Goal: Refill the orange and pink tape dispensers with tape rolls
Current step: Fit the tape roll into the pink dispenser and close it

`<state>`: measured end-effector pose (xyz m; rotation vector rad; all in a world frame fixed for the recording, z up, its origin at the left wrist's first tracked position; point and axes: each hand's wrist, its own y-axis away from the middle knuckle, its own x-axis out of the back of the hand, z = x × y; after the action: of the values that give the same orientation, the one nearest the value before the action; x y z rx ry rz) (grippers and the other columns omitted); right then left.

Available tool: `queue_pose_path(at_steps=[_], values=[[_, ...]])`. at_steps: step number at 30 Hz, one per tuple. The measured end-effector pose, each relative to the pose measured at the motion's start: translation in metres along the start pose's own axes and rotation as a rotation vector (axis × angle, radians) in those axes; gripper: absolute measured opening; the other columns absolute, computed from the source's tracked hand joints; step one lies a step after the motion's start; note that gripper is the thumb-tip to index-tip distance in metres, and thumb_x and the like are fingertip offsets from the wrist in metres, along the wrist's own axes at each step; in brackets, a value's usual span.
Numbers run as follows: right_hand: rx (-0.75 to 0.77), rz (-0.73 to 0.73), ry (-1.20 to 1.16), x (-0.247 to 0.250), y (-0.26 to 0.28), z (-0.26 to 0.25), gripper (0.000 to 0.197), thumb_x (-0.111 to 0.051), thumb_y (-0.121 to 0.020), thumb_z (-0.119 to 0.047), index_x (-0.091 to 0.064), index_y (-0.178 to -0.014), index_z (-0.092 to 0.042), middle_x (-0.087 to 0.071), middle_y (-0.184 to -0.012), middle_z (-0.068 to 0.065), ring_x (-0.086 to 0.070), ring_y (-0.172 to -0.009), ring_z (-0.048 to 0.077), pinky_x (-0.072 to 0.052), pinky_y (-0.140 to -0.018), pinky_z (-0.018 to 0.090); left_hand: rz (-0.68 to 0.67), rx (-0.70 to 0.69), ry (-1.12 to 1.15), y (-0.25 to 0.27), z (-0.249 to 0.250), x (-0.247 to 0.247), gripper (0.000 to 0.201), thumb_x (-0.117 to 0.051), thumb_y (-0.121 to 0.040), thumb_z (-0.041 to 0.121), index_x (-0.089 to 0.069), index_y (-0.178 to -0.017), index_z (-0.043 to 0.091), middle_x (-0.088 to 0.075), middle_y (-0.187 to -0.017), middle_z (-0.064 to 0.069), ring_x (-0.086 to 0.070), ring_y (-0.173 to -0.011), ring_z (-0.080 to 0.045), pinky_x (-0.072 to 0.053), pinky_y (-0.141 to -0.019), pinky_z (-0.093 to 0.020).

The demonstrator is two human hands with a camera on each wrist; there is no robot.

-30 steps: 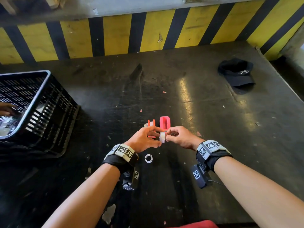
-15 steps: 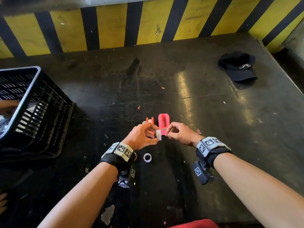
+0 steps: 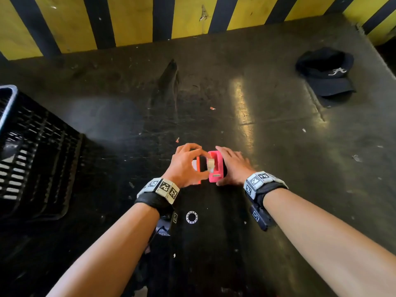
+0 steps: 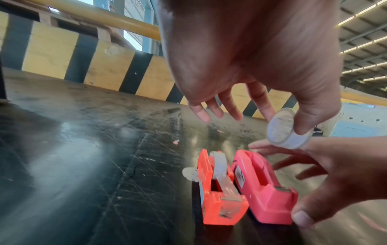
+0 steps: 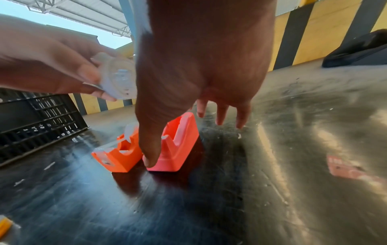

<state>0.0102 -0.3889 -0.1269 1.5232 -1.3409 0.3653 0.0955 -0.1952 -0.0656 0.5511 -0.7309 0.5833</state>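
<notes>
A second ago both our hands pinched the tape roll together; now only our left hand pinches it between thumb and forefinger, above the pink dispenser. Our right hand has let go and spreads its fingers loosely beside that dispenser, thumb near its front end. The orange dispenser stands just beside the pink one on the dark table, a roll already seated in it.
</notes>
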Motion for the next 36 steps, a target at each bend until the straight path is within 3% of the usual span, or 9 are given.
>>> queue_pose_path(at_steps=[5,9,14,18,22,27,33,36], values=[[0.048,0.055,-0.027,-0.008,-0.010,0.006,0.123,-0.092,-0.062,-0.047,-0.019,-0.160,-0.030,-0.032,-0.165,-0.003,-0.029,-0.151,0.027,-0.020,-0.122,0.057,0.057,0.032,-0.091,-0.026,-0.008,-0.021,0.053,-0.082,-0.070,0.054,-0.070,-0.121,0.041,-0.044,-0.153,-0.002,-0.028,-0.147,-0.034,-0.030,-0.116,-0.057],[0.085,0.081,-0.046,-0.011,-0.012,0.013,0.122,-0.092,-0.059,-0.052,-0.024,-0.158,-0.030,-0.040,-0.161,-0.001,-0.036,-0.148,0.025,-0.018,-0.123,0.058,0.045,0.072,-0.105,-0.034,-0.011,-0.032,0.070,-0.062,-0.062,0.070,-0.068,-0.125,0.041,-0.038,-0.157,-0.002,-0.024,-0.149,-0.033,-0.029,-0.116,-0.058],[0.131,0.123,-0.149,-0.002,-0.008,0.011,0.120,-0.094,-0.056,-0.052,-0.030,-0.155,-0.026,-0.046,-0.156,0.001,-0.046,-0.140,0.026,-0.033,-0.118,0.050,0.023,0.069,-0.089,-0.035,-0.010,-0.031,0.057,-0.079,-0.074,0.056,-0.066,-0.128,0.042,-0.036,-0.160,-0.001,-0.022,-0.150,-0.034,-0.029,-0.116,-0.060],[0.163,0.123,-0.213,0.007,0.000,0.005,0.119,-0.094,-0.057,-0.049,-0.030,-0.155,-0.026,-0.043,-0.155,-0.001,-0.046,-0.139,0.026,-0.041,-0.113,0.047,0.043,0.074,-0.082,-0.028,-0.011,-0.027,0.056,-0.080,-0.077,0.053,-0.065,-0.130,0.042,-0.036,-0.160,-0.001,-0.021,-0.151,-0.035,-0.031,-0.114,-0.062],[0.187,0.143,-0.240,0.009,0.012,-0.002,0.118,-0.094,-0.058,-0.047,-0.029,-0.154,-0.029,-0.044,-0.153,-0.002,-0.049,-0.134,0.024,-0.044,-0.108,0.041,0.058,0.070,-0.098,-0.018,-0.008,-0.024,0.059,-0.081,-0.077,0.053,-0.063,-0.132,0.041,-0.035,-0.160,-0.002,-0.021,-0.151,-0.035,-0.033,-0.115,-0.064],[0.198,0.195,-0.292,0.012,0.029,-0.012,0.101,-0.095,-0.056,-0.047,-0.034,-0.136,-0.036,-0.059,-0.129,-0.006,-0.059,-0.108,0.019,-0.044,-0.085,0.031,0.075,0.054,-0.090,-0.006,0.001,-0.017,0.062,-0.085,-0.073,0.048,-0.063,-0.131,0.038,-0.037,-0.158,-0.002,-0.024,-0.150,-0.033,-0.034,-0.114,-0.062],[0.226,0.211,-0.310,0.015,0.045,-0.025,0.098,-0.095,-0.054,-0.055,-0.035,-0.130,-0.038,-0.062,-0.122,-0.005,-0.062,-0.103,0.021,-0.051,-0.087,0.038,0.095,0.018,-0.098,0.007,0.008,-0.010,0.063,-0.083,-0.073,0.046,-0.061,-0.132,0.037,-0.042,-0.152,0.000,-0.034,-0.145,-0.032,-0.041,-0.111,-0.058],[0.242,0.236,-0.312,0.017,0.049,-0.028,0.093,-0.095,-0.055,-0.055,-0.039,-0.126,-0.036,-0.061,-0.117,-0.008,-0.061,-0.101,0.018,-0.046,-0.082,0.034,0.153,-0.021,-0.027,0.013,0.010,-0.006,0.067,-0.083,-0.073,0.042,-0.057,-0.133,0.035,-0.049,-0.144,0.003,-0.043,-0.135,-0.026,-0.047,-0.108,-0.050]])
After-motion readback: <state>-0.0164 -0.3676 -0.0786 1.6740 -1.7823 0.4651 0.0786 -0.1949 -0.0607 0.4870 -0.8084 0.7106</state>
